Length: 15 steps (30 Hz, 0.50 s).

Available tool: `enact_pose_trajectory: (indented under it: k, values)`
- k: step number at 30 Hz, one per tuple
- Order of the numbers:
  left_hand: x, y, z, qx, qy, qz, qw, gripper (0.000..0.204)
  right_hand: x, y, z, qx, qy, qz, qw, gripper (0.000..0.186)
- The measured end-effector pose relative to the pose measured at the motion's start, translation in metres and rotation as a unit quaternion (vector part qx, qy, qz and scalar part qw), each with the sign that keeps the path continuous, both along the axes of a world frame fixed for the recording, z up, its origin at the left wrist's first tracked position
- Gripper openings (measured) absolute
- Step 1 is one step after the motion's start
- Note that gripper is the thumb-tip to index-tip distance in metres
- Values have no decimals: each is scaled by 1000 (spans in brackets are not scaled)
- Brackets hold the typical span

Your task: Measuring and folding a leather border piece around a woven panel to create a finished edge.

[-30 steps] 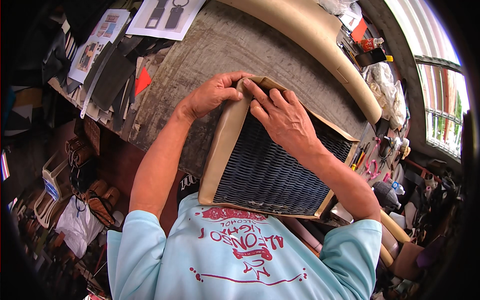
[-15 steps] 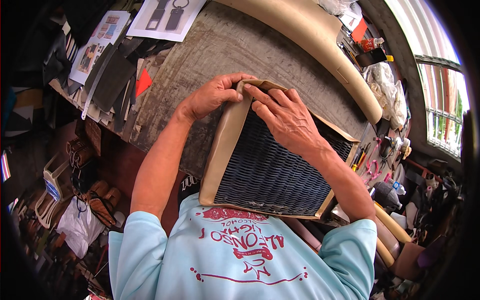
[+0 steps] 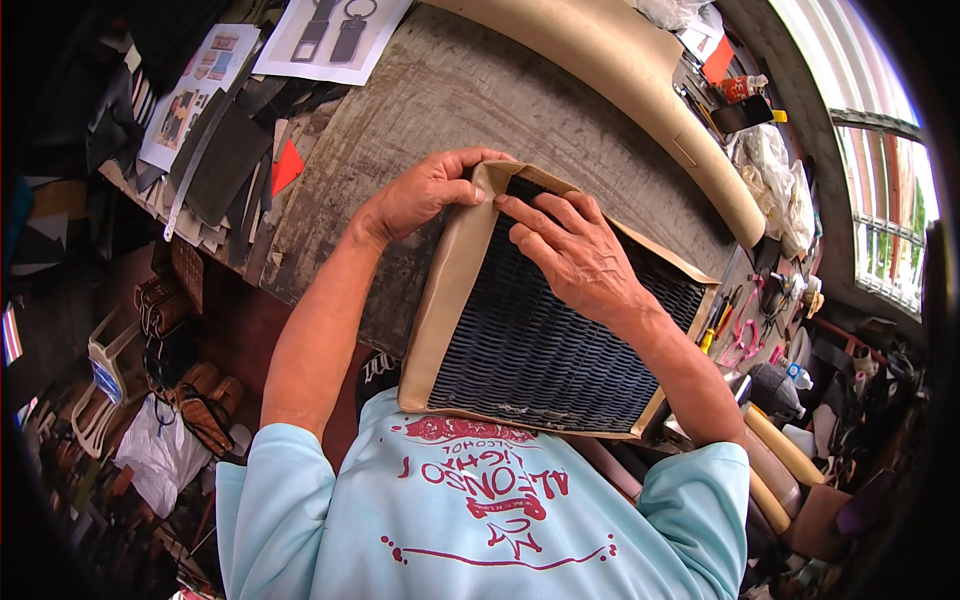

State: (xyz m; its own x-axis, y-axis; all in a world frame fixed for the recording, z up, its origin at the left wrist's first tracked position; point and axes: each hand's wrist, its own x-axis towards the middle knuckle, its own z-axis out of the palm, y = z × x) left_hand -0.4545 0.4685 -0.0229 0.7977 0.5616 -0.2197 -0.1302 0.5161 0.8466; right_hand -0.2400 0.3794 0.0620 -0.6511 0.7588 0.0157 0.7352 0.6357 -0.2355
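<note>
A square panel of black woven material with a folded tan border rests against the table edge and my torso. My left hand is closed on the upper left corner, thumb on the tan material and fingers over the top. My right hand lies over the weave just right of that corner, fingers curled, with the index fingertip against the border's inner edge. Whether its thumb grips anything underneath is hidden.
The worn tabletop holds a long beige roll, printed sheets, dark scraps and tools. Right are a barred window and rolls; lower left, a plastic chair and white bag.
Both hands have shifted slightly toward my body, the right one more. The panel's top corner has dropped a little, and more dark weave shows beside it above my right fingers.
</note>
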Motion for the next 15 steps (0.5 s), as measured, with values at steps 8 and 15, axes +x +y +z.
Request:
enact_pose_trajectory:
  k: [8,15]
  values:
    - [-1,1,1,-2,3,-6,1000,55,2,-1,-3,71,6,-34,997,24]
    - [-1,2,0,-2,4,-7,1000,54,-12,1,-12,116,-108,-65,985,22]
